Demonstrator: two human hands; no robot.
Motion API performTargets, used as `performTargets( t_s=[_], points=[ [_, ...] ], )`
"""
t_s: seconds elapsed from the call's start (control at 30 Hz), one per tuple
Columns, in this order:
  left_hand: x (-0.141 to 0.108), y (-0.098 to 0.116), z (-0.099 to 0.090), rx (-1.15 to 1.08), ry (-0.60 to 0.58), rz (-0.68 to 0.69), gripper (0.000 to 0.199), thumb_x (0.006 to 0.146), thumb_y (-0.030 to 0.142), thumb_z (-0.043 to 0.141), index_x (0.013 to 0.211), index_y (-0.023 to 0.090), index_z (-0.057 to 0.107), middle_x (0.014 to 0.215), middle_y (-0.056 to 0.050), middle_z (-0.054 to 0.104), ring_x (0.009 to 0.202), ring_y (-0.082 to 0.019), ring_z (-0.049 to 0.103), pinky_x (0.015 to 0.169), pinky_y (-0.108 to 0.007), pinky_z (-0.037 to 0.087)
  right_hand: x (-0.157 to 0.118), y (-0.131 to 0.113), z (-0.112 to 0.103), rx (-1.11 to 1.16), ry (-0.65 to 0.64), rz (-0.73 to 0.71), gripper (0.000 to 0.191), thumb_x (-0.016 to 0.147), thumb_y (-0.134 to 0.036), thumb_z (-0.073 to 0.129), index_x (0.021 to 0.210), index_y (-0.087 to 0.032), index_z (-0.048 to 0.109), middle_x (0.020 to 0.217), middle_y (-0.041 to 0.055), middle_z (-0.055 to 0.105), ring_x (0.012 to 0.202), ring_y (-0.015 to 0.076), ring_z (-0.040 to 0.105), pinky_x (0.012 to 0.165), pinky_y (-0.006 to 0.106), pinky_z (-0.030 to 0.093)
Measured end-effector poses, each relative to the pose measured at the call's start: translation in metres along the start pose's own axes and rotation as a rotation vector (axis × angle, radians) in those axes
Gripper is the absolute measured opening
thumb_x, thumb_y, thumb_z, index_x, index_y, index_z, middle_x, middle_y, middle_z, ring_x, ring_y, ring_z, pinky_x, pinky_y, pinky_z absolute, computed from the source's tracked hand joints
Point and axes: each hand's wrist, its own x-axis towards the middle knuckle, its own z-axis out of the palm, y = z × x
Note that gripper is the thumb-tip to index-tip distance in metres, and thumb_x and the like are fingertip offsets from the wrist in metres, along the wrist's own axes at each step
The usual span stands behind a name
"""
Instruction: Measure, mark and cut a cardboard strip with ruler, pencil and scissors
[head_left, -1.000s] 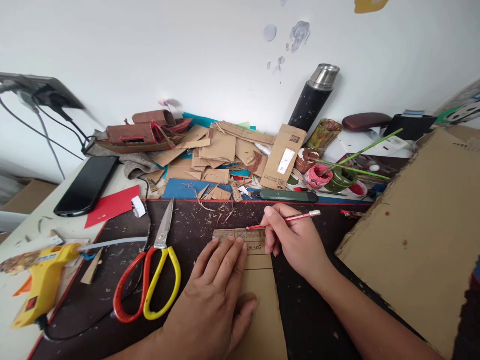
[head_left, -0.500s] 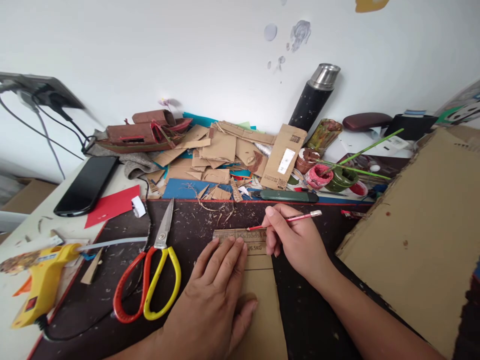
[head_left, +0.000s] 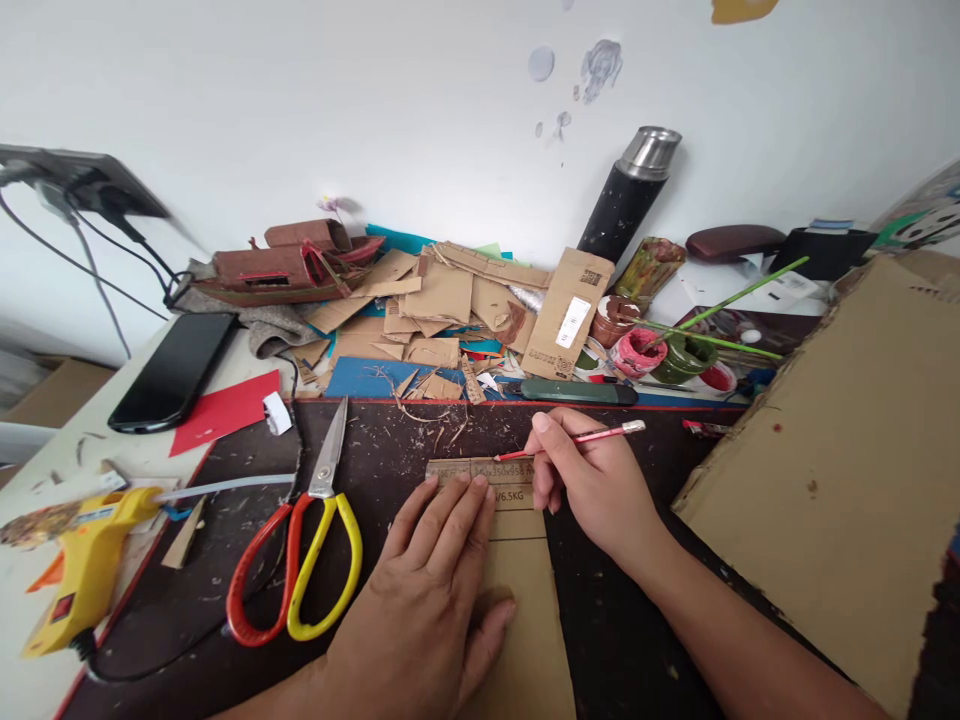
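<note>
My left hand (head_left: 435, 580) lies flat on a strip of brown cardboard (head_left: 525, 610), fingers stretched out toward its far end. Across that end lies a ruler-like strip (head_left: 480, 468), through which printed text shows; the fingertips of my left hand touch its near edge. My right hand (head_left: 592, 480) pinches a red pencil (head_left: 592, 434), whose point rests at the strip's far edge. Scissors (head_left: 322, 480) with one red and one yellow handle lie to the left of my left hand, blades apart a little or closed, I cannot tell.
A yellow glue gun (head_left: 90, 560) and a black phone (head_left: 176, 370) are at the left. Cardboard scraps (head_left: 435, 300), a green cutter (head_left: 577, 391), paint jars (head_left: 637, 352) and a black flask (head_left: 626, 200) stand or lie behind. A large cardboard sheet (head_left: 832, 450) borders the right.
</note>
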Motion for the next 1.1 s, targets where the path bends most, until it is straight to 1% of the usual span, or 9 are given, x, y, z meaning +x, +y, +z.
performTargets(
  t_s=[0.3,0.47,0.67,0.9,1.1],
  points=[
    [0.0005,-0.0002,-0.0011,-0.005,-0.001,0.006,0.065,0.099,0.037,0.06,0.152,-0.001,0.057,0.153,-0.02,0.064,0.143,-0.036,0.05,0.127,-0.05,0.024,0.0,0.0005,0.0006,-0.007,0.012,-0.003,0.049,0.101,-0.066,0.066,0.081,-0.021,0.064,0.049,-0.0047,0.059,0.04,0.0127,0.059,0.039,0.02,0.045],
    [0.0007,-0.0001,-0.0014,0.0,0.003,0.011,0.065,0.099,0.037,0.061,0.151,-0.002,0.057,0.152,-0.02,0.065,0.142,-0.037,0.051,0.125,-0.051,0.026,0.0002,0.0009,0.0006,0.026,0.016,0.0,0.05,0.101,-0.066,0.066,0.08,-0.021,0.064,0.049,-0.0046,0.059,0.039,0.0125,0.059,0.038,0.019,0.045],
    [0.0001,-0.0004,-0.0004,0.003,-0.001,0.005,0.066,0.099,0.038,0.061,0.152,-0.001,0.057,0.153,-0.02,0.065,0.142,-0.037,0.051,0.125,-0.052,0.027,0.0007,-0.0002,0.0,0.001,-0.004,0.001,0.049,0.102,-0.065,0.066,0.08,-0.021,0.063,0.048,-0.0044,0.059,0.039,0.0123,0.058,0.039,0.019,0.044],
    [0.0002,-0.0001,-0.0004,0.001,0.009,-0.003,0.064,0.1,0.037,0.058,0.153,0.001,0.056,0.153,-0.018,0.065,0.143,-0.035,0.051,0.126,-0.05,0.028,0.0003,0.0006,0.0008,0.013,0.018,-0.002,0.05,0.101,-0.067,0.066,0.081,-0.021,0.064,0.049,-0.0052,0.058,0.039,0.0124,0.059,0.038,0.019,0.045],
    [0.0005,0.0002,-0.0003,-0.006,0.018,0.001,0.065,0.1,0.037,0.06,0.153,0.0,0.057,0.153,-0.02,0.065,0.143,-0.036,0.051,0.126,-0.05,0.029,0.0001,-0.0005,0.0003,0.004,0.008,0.008,0.049,0.101,-0.066,0.066,0.08,-0.021,0.063,0.048,-0.0049,0.058,0.039,0.0125,0.059,0.038,0.019,0.045]
  ],
)
